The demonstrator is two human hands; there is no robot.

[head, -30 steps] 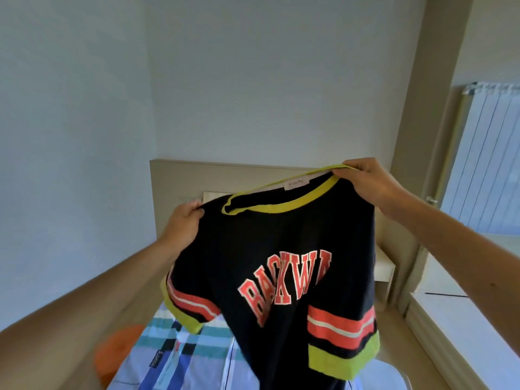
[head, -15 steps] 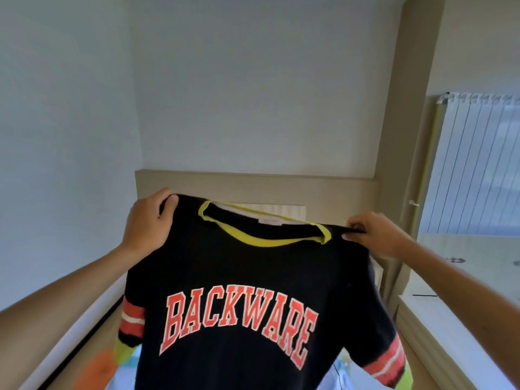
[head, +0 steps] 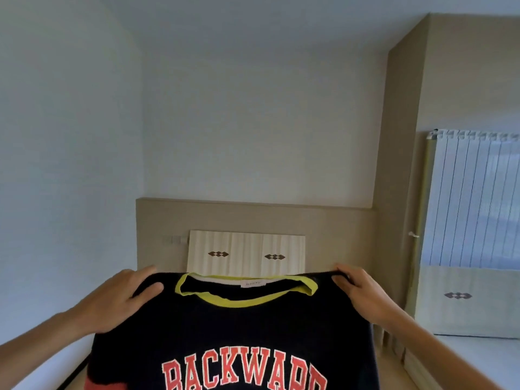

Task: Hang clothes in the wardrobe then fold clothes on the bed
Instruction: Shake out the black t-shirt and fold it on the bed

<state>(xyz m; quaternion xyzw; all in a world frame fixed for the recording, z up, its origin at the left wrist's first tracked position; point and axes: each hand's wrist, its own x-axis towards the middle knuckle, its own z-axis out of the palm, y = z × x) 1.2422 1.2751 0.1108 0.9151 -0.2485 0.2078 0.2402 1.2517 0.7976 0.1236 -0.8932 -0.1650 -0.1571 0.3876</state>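
Left hand (head: 123, 298) grips the left shoulder of the black T-shirt (head: 233, 333): thumb pressed on the front of the cloth, fingers curled over the top edge behind it. Right hand (head: 358, 294) does the same on the right shoulder, fingers closed over the seam. Both hands level, shirt stretched flat between them and held up in the air, front facing the camera.

Shirt details: yellow-green collar (head: 244, 291) open at the top, small white label (head: 251, 284) inside the neck, text unreadable. Red block lettering (head: 242, 374) across the chest, cut off by the bottom edge of the view; reads roughly "BACKWARE", last letters unclear. Red patch at the lower left, probably the sleeve band.

Behind the shirt: beige headboard panel (head: 253, 218) against the wall, pale pillow (head: 246, 253) with two dark diamond motifs leaning on it. Right side: pleated white curtain (head: 475, 201) over a window.
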